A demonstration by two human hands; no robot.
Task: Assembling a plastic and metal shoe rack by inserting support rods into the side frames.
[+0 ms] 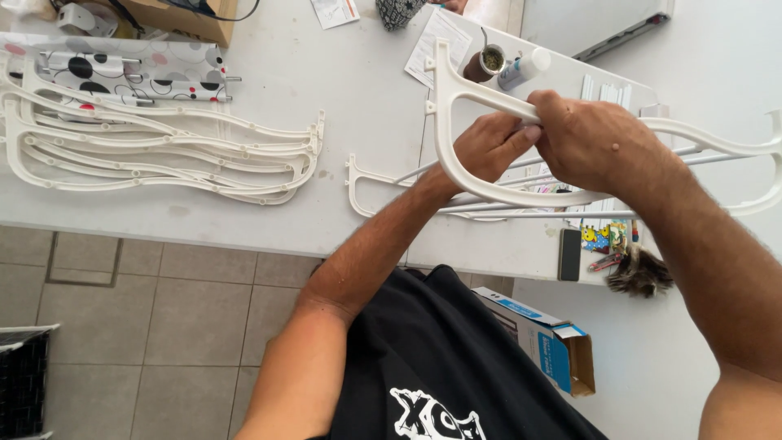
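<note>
Both hands work on one white curved plastic frame [456, 155], held up just above the desk [358, 106]. Right hand [590, 138]: grip clenched over the frame's upper bar. Left hand [489, 147]: fingers wrapped on the same bar, touching the right hand, thumb side pressing toward the joint. Thin white rods [529, 213] run under and past the frame toward the right; whether they are seated in it cannot be told.

Step in hand, as judged: fitting or pressing a part onto the frame at the point the hands cover. The next move likely calls for a steady squeeze, with the frame kept level.

A stack of like frames [163, 155] lies well apart on the left of the desk. A small bottle [524, 68] and a cup [487, 62] stand just beyond the hands.
</note>
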